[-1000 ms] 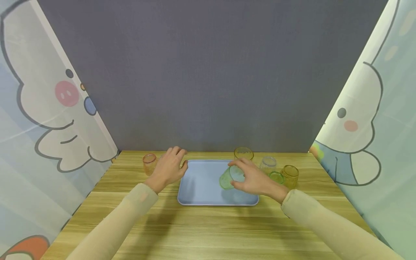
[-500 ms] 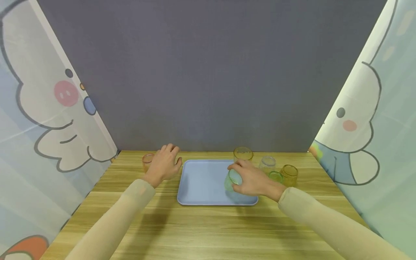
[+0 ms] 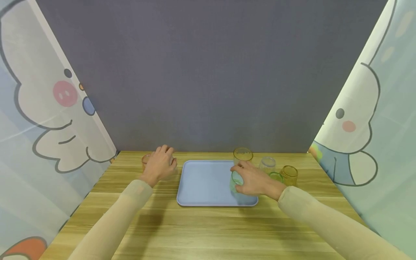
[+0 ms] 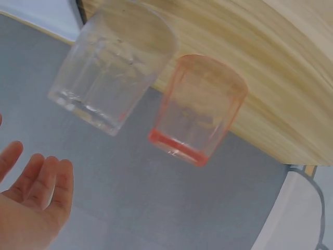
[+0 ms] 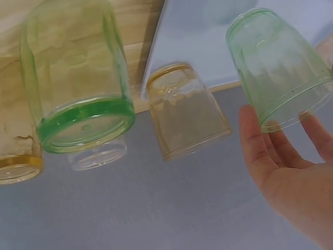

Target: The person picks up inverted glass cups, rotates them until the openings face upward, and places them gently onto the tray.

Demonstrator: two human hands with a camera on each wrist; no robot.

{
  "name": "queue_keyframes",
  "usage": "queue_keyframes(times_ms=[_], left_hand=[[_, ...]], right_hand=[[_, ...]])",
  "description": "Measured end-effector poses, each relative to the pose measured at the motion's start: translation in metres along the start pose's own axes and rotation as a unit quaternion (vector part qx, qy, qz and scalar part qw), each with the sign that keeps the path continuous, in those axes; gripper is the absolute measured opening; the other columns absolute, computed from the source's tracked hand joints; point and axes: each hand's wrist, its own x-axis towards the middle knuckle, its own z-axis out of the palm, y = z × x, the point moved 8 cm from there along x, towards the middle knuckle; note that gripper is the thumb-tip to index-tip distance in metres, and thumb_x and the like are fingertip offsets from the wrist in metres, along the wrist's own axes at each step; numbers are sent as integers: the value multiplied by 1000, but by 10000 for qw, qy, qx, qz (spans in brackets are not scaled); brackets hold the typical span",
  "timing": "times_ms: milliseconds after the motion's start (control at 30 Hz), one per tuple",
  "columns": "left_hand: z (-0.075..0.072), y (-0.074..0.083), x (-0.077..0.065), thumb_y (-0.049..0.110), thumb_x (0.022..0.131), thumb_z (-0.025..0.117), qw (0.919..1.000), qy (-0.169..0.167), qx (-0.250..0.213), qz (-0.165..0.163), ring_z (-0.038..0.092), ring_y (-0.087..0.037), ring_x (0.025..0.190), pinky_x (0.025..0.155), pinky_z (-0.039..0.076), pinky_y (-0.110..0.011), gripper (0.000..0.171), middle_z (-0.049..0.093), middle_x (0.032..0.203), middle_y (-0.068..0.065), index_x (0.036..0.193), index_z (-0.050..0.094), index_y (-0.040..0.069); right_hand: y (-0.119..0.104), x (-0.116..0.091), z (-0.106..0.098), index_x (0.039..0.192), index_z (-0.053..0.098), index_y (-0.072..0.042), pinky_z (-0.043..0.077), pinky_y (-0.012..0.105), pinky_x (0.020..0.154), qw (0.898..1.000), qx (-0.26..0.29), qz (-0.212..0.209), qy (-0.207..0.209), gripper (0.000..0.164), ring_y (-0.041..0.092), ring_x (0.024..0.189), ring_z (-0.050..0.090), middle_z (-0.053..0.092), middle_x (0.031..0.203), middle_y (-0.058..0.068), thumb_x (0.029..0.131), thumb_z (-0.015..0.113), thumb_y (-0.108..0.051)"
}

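Observation:
My right hand (image 3: 255, 178) grips a pale green glass cup (image 5: 281, 67) near its rim, thumb and fingers around it. The cup stands mouth up over the right part of the blue tray (image 3: 208, 198); in the right wrist view its base is at or close to the tray surface. Left of the tray, my left hand (image 3: 158, 166) has its fingers loosely bent and holds nothing. It is nearest to a clear cup (image 4: 114, 67), apart from it in the left wrist view. Beside that stands an orange-pink cup (image 4: 200, 109), base up, partly hidden by the hand in the head view.
An amber cup (image 3: 243, 154) stands mouth up behind the tray's right end. On the right are another clear cup (image 3: 268, 164), a green cup (image 5: 78, 78) with its base up and a yellow cup (image 3: 289, 175). A grey panel (image 3: 208, 76) closes off the wooden table's back.
My right hand has turned the tilted green cup upright and lowered it toward the tray's right side. My left hand has drifted left, away from the tray.

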Motion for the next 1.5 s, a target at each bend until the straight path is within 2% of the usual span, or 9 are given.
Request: queue_keyframes(times_ms=[133, 467, 833, 1133, 1333, 1500], left_hand=[[2, -4, 0, 22, 98, 56, 10000, -2, 0, -37, 56, -40, 104, 86, 50, -55, 35, 59, 118, -20, 124, 63, -1], [9, -15, 0, 22, 95, 57, 9996, -36, 40, -269, 56, -43, 106, 88, 49, -58, 36, 58, 118, -21, 123, 62, 0], [23, -25, -3, 29, 98, 54, 9968, -524, -41, -601, 51, -46, 116, 91, 46, -63, 46, 54, 126, -24, 132, 58, -1], [29, -28, -4, 30, 97, 55, 9961, -679, 37, -566, 49, -45, 117, 94, 44, -62, 48, 53, 124, -24, 134, 56, -2], [36, -27, 0, 28, 96, 56, 9954, -802, -56, -527, 47, -48, 119, 98, 43, -64, 50, 51, 126, -27, 135, 55, -4], [41, -28, 0, 28, 96, 56, 9944, -897, 109, -549, 47, -47, 119, 97, 42, -64, 51, 51, 126, -26, 137, 55, -2]], right_hand=[[6, 2, 0, 137, 58, -9, 52, 49, 87, 9999, -126, 65, -24, 57, 31, 116, 53, 54, 128, 11, 85, 69, -28], [12, 7, -3, 138, 58, -7, 52, 50, 87, 9996, -245, 94, -58, 57, 33, 118, 52, 54, 130, 14, 85, 66, -26], [22, 7, 3, 135, 60, -9, 53, 50, 83, 9991, -337, 231, -77, 55, 33, 114, 53, 54, 129, 15, 83, 68, -27], [29, 7, 7, 136, 61, -10, 51, 51, 86, 9991, -253, 331, -63, 57, 32, 113, 52, 54, 130, 15, 82, 68, -26], [33, 6, 10, 135, 61, -9, 53, 48, 78, 9987, -319, 389, -78, 58, 32, 113, 53, 55, 128, 14, 81, 69, -28], [33, 7, 15, 136, 61, -9, 54, 48, 75, 9982, -377, 444, -130, 59, 31, 114, 52, 56, 126, 12, 81, 71, -30]])
